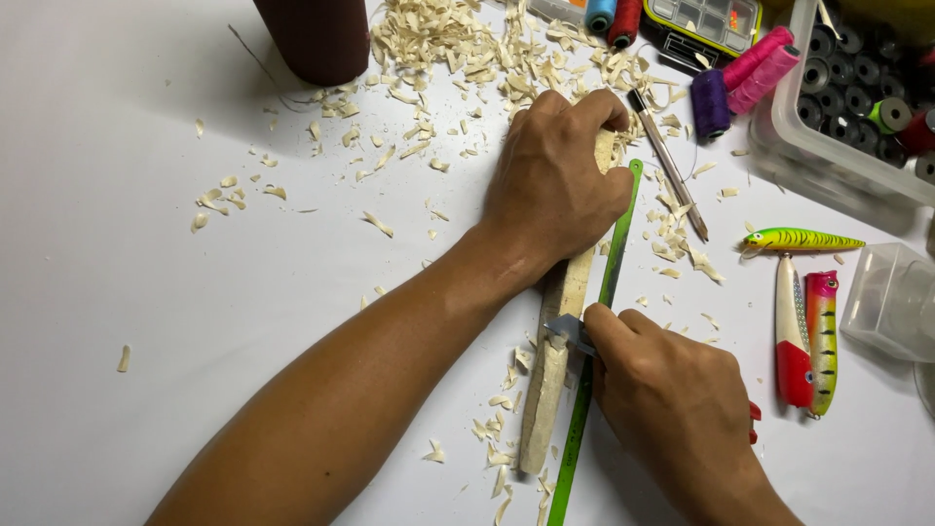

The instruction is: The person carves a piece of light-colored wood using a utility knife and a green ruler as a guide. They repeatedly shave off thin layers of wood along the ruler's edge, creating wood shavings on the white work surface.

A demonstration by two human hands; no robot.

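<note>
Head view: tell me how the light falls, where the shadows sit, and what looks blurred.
Head view: bright, even light on the white table, with no harsh glare; soft shadows beside the dark cylinder and under the left hand; the wood stick and right hand look sharp; the spool bin at the right edge looks slightly soft.

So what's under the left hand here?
The left hand presses on a pale wooden stick; its upper stretch is covered. A green ruler runs alongside, and shavings lie about.

free: table left [117,292] | blocked right: lures [804,331], spool bin [838,166]
</note>
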